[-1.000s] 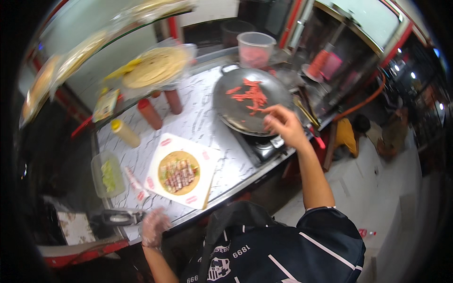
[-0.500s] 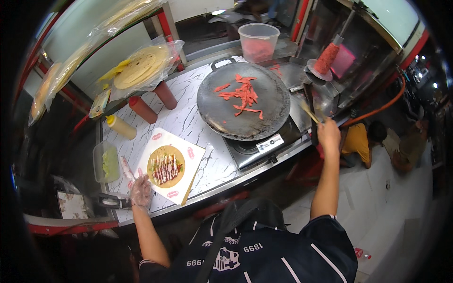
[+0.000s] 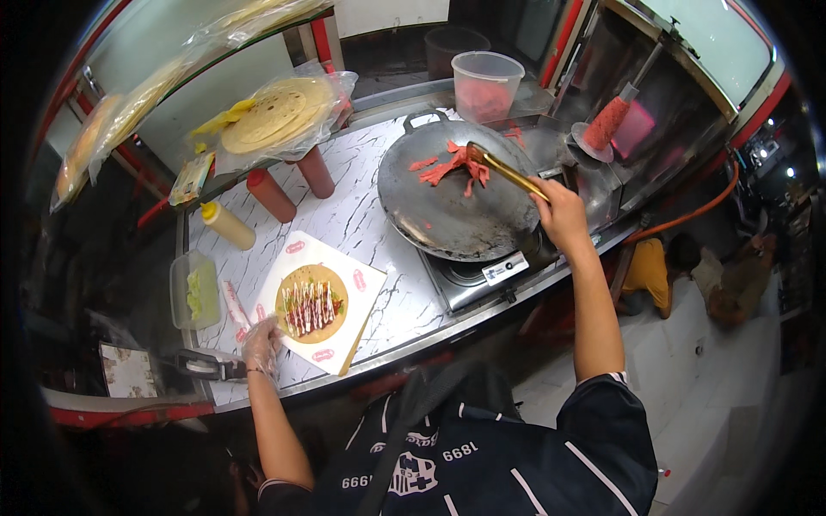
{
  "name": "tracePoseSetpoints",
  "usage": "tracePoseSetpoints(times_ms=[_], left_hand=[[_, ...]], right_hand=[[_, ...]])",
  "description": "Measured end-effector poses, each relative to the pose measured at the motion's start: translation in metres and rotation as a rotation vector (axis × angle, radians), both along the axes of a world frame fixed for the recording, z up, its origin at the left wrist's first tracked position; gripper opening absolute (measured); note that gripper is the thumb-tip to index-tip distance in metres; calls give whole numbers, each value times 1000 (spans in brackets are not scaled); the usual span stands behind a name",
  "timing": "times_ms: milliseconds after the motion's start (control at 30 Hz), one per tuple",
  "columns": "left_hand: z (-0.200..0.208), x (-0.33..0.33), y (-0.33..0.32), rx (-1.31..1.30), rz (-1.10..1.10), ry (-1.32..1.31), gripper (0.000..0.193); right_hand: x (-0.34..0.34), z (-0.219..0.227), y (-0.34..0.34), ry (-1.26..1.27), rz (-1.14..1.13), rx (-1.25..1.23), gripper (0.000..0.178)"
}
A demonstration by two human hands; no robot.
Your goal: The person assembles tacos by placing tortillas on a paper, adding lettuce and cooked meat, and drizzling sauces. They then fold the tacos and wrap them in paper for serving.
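At the left I have the clear tub [image 3: 178, 297] of shredded lettuce [image 3: 195, 299], set away from the work. Beside it, the left hand [image 3: 262, 344], in a thin clear glove, sits at the left corner of the white paper sheet [image 3: 357, 310]. Its fingers are partly curled; I cannot tell whether they pinch the paper or just rest against it. Either way, I would keep that touch light, so the sheet stays flat and the sauced filling [image 3: 308, 311] does not slide off the round flatbread [image 3: 310, 273].

Further right, the red meat strips [image 3: 443, 172] lie in a loose heap toward the far side of the wide dark pan [image 3: 473, 228], which stands on the burner [image 3: 469, 279]. The golden tongs [image 3: 508, 174] slant down into the heap's right edge. The right hand [image 3: 561, 211] is closed around their handle end, above the pan's right rim. The tips are hard to make out, so I cannot tell whether they pinch any meat.

I judge a low, shallow angle best here: draw the strips together gently, squeeze only enough to hold them, and keep those bare knuckles well off the metal, which may be hot.
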State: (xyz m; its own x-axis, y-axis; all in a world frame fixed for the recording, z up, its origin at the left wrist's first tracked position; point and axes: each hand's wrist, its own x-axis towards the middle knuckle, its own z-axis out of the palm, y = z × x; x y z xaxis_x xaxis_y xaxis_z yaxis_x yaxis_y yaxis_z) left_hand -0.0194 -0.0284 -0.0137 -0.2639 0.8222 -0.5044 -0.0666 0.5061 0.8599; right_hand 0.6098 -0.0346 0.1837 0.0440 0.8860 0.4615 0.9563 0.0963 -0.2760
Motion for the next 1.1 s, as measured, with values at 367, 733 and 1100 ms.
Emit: tracePoseSetpoints(times_ms=[367, 733, 1100], left_hand=[[-8, -14, -2, 292, -389, 394, 24], [-15, -27, 3, 315, -475, 179, 30], [-9, -15, -2, 148, -304, 94, 36]], right_hand=[[-15, 11, 17, -102, -103, -86, 30], [-117, -3, 17, -50, -116, -61, 27], [-72, 0, 14, -66, -141, -43, 25]])
